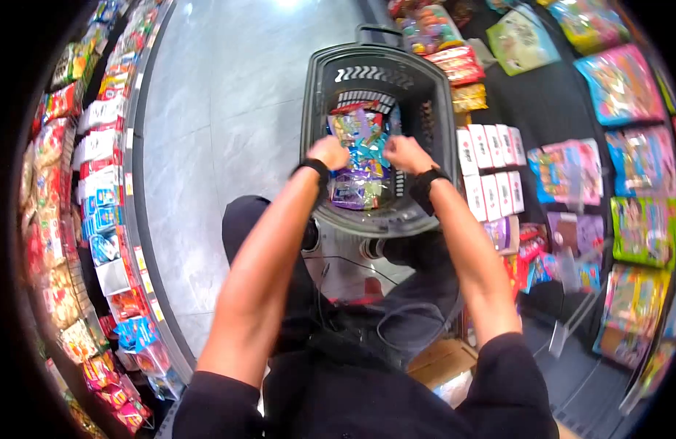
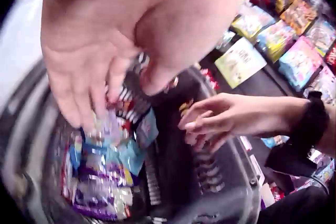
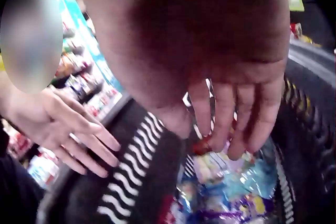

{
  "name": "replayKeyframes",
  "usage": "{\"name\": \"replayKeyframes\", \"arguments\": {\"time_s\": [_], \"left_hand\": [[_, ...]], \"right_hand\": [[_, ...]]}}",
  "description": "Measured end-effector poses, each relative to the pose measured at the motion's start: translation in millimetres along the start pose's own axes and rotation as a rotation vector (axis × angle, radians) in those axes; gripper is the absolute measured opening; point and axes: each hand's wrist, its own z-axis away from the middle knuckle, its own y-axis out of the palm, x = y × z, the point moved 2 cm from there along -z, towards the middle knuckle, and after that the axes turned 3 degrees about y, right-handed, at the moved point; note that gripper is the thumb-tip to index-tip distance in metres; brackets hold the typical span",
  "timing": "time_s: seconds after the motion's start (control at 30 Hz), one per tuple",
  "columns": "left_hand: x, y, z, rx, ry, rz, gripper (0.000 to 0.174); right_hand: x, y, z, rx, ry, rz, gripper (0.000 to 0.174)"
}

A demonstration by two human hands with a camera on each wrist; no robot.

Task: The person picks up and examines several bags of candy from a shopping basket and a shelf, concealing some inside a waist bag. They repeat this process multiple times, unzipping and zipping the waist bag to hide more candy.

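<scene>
A dark plastic shopping basket (image 1: 434, 192) stands on the floor in front of me, with shiny snack packets (image 1: 356, 192) lying in its bottom. My left hand (image 1: 328, 153) hangs over the basket's left side. In the left wrist view its fingers (image 2: 86, 95) extend down above the packets (image 2: 102, 182), slightly bent, gripping nothing visible. Over the basket's right side is my right hand (image 1: 409, 154). The right wrist view shows its fingers (image 3: 247, 113) loosely spread and pointing down, overlapping the packets (image 3: 236, 182) with nothing seen between them.
Packed snack shelves (image 1: 104, 183) line the left of the aisle, beside grey floor tiles (image 1: 206, 110). To the right, a dark display holds white boxes (image 1: 491, 172) and colourful bags (image 1: 619, 84). A cardboard box (image 1: 442, 364) is near my body.
</scene>
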Motion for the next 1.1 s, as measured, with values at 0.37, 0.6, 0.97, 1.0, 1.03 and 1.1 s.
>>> {"name": "replayKeyframes", "arguments": {"time_s": [0.37, 0.6, 0.97, 1.0, 1.03, 1.1], "left_hand": [[1.5, 120.3, -81.9, 0.603, -0.457, -0.033, 0.046], [60.7, 222.3, -96.0, 0.565, -0.477, -0.047, 0.038], [-64.7, 74.2, -18.3, 0.395, -0.198, 0.137, 0.051], [-81.7, 48.5, -1.7, 0.336, -0.116, 0.19, 0.052], [-92.6, 29.5, 16.4, 0.25, -0.062, 0.282, 0.053], [-118.7, -2.4, 70.6, 0.065, 0.084, 0.682, 0.051]], "right_hand": [[-70.6, 210.6, -109.9, 0.349, 0.172, 0.028, 0.049], [-72.5, 238.0, -93.1, 0.305, 0.248, -0.033, 0.033], [-36.2, 49.5, 0.5, -0.287, 0.156, -0.713, 0.019], [-30.2, 27.5, 23.4, -0.365, 0.104, -0.793, 0.019], [-12.9, -2.1, 55.1, -0.383, 0.081, -0.884, 0.018], [15.2, -28.9, 106.1, -0.539, -0.076, -1.192, 0.016]]}}
